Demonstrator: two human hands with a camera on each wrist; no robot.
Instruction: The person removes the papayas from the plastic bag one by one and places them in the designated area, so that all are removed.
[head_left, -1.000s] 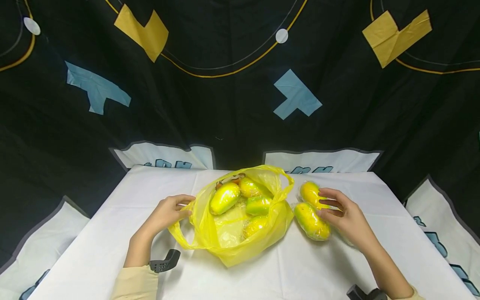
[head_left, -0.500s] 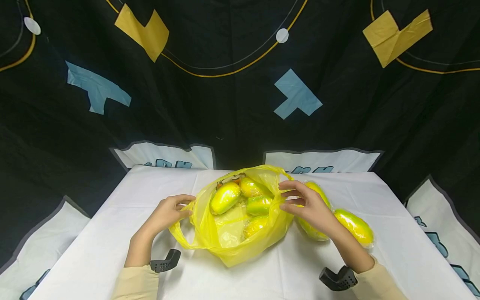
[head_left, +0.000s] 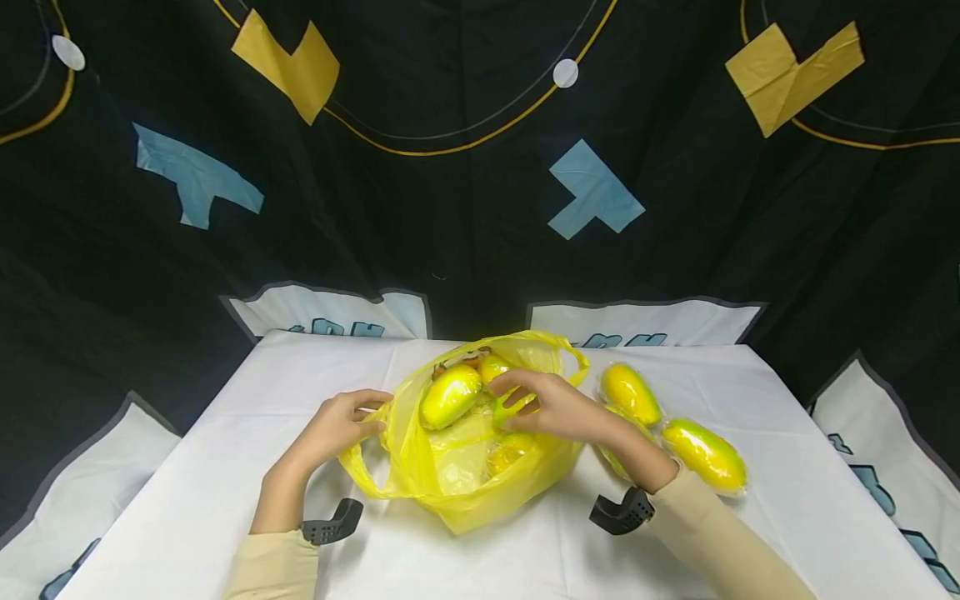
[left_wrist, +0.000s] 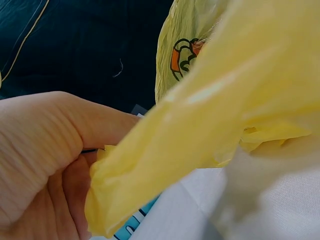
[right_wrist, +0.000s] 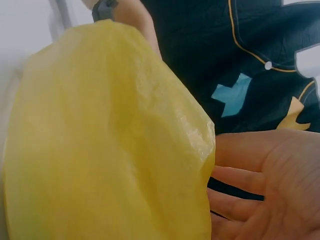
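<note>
Wrapped mango [head_left: 500,414] under nearer right hand [head_left: 558,408]
Rim of yellow plastic bag [head_left: 459,502] is pinched by left hand [head_left: 337,422]; right fingers are loosely curved inside, hold unclear.

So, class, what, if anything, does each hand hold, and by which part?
The left hand pinches the yellow bag by its left rim. The right hand is at a green fruit inside; whether it grips cannot be told.

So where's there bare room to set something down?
Bare table lies left of the left hand, right of the loose fruits, and nearer than the bag, between the sleeves. It is crowded at the bag's mouth, with the right hand there, and around the loose fruits.
</note>
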